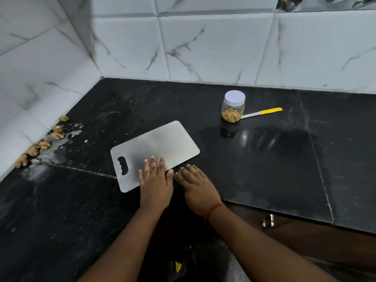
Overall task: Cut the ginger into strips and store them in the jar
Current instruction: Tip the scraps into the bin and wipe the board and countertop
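Across the frame we see a black stone countertop (pixel 264 159) below white marbled wall tiles (pixel 203 47). At centre lies a steel cutting board (pixel 158 147). Our left hand (pixel 155 184) rests flat on its near edge, fingers straight, holding nothing; our right hand (pixel 196 186) lies flat beside it on the counter, holding nothing. Whole ginger pieces (pixel 40 144) line the left wall. At upper right, the lidded jar (pixel 233 106) holds ginger strips (pixel 230 116); a yellow-handled knife (pixel 262 112) lies behind it.

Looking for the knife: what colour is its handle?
Yellow; the knife lies behind the jar, clearest in the head view.
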Demonstrator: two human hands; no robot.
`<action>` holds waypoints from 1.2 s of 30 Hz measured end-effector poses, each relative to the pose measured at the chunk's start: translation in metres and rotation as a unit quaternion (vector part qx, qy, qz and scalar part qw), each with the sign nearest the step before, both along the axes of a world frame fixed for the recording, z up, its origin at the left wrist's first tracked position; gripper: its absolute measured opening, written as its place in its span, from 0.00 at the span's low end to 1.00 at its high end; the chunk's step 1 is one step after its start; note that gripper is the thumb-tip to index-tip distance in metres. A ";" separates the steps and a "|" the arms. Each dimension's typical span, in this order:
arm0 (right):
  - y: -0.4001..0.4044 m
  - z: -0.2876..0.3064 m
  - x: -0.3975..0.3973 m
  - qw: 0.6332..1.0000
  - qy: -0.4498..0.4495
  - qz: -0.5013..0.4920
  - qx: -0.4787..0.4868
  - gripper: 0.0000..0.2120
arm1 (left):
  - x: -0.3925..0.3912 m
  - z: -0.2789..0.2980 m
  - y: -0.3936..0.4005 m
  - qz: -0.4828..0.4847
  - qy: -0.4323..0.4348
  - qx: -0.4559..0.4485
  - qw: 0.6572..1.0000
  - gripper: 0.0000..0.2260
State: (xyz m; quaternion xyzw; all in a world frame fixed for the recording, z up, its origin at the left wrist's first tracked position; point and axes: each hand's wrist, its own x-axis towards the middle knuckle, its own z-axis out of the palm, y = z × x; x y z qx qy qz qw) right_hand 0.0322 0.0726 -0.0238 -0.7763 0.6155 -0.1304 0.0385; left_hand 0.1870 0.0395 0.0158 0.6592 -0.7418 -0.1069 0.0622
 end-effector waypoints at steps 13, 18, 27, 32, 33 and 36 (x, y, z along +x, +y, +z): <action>-0.014 0.003 -0.004 0.997 -0.019 -0.073 0.022 0.26 | 0.006 -0.009 0.004 -0.007 -0.002 -0.012 1.000 0.38; -0.033 0.002 -0.012 0.998 -0.015 -0.057 0.015 0.25 | 0.002 -0.004 -0.010 -0.018 0.002 -0.016 1.000 0.39; -0.066 0.004 -0.030 0.994 0.015 -0.110 0.017 0.26 | -0.014 -0.009 -0.047 -0.034 0.017 -0.014 0.999 0.38; -0.113 0.006 -0.055 0.982 0.011 -0.183 0.035 0.26 | -0.020 -0.016 -0.069 -0.062 0.015 -0.018 0.998 0.36; -0.125 0.003 -0.060 0.987 0.023 -0.155 0.041 0.26 | -0.020 -0.018 -0.071 -0.068 0.011 -0.017 0.998 0.35; -0.157 0.000 -0.073 0.990 0.074 -0.096 0.072 0.28 | -0.019 -0.026 -0.079 -0.087 0.004 -0.018 0.996 0.34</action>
